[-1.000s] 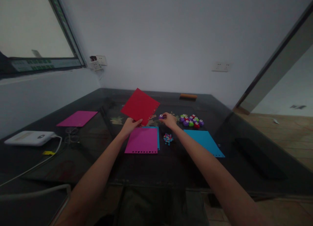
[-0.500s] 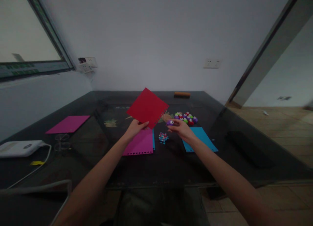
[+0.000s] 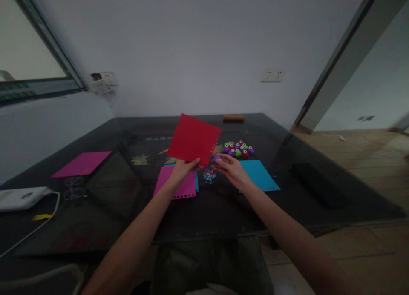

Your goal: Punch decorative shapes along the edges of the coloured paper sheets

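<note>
Background: dark table [image 3: 204,218], white wall [image 3: 191,52]
Left fingers: pinching red sheet [image 3: 194,139]
Right fingers: holding purple toy [image 3: 217,158]
Below fingertips: bead pile [image 3: 209,176]

My left hand [image 3: 182,171] and right hand [image 3: 234,171] are bare, like my forearms [image 3: 143,222]; dark, greenish cloth [image 3: 211,265] covers my lap.

Smooth matt red paper sheet [image 3: 194,139]

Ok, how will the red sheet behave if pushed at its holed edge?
The red sheet looks thin, so probably light. It stays fairly flat though the left hand grips only its lower edge, suggesting some stiffness. The holed edge hangs unsupported, so it would likely flex or swing.
</note>
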{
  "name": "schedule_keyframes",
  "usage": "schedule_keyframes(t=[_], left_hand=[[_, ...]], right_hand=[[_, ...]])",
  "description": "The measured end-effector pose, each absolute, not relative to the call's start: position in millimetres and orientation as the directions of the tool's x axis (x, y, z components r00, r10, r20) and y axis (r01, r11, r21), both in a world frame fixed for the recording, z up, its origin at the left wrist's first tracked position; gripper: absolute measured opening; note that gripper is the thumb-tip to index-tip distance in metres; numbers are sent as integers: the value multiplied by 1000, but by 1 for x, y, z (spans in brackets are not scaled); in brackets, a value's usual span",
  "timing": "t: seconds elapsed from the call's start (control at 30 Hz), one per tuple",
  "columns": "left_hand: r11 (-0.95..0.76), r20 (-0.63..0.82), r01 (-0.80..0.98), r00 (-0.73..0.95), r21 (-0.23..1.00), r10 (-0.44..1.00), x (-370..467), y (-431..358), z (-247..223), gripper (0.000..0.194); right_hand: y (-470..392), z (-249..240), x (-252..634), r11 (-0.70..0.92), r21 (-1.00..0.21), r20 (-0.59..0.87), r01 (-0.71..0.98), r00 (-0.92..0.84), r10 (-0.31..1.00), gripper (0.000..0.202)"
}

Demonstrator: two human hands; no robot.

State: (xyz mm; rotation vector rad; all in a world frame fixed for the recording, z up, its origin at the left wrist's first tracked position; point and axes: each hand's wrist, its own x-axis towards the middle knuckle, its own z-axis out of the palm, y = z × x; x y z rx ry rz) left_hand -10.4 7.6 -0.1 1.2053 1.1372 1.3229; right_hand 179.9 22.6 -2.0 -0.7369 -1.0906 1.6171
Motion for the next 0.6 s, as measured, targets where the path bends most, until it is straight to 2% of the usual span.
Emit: schedule_keyframes(t=[0.17, 0.33, 0.6], left_hand=[[-98, 88, -125, -80, 987, 993, -16, 7, 3, 41], [-126, 117, -105, -90, 986, 989, -8, 5, 1, 32], [-89, 86, -60, -59, 994, 995, 4, 0, -1, 20]], right_hand=[[20, -2, 178, -92, -915, 31, -392, -297, 955, 39], [19, -2, 178, -106, -918, 4, -381, -276, 961, 37], [19, -2, 181, -104, -940, -21, -325, -248, 969, 31]])
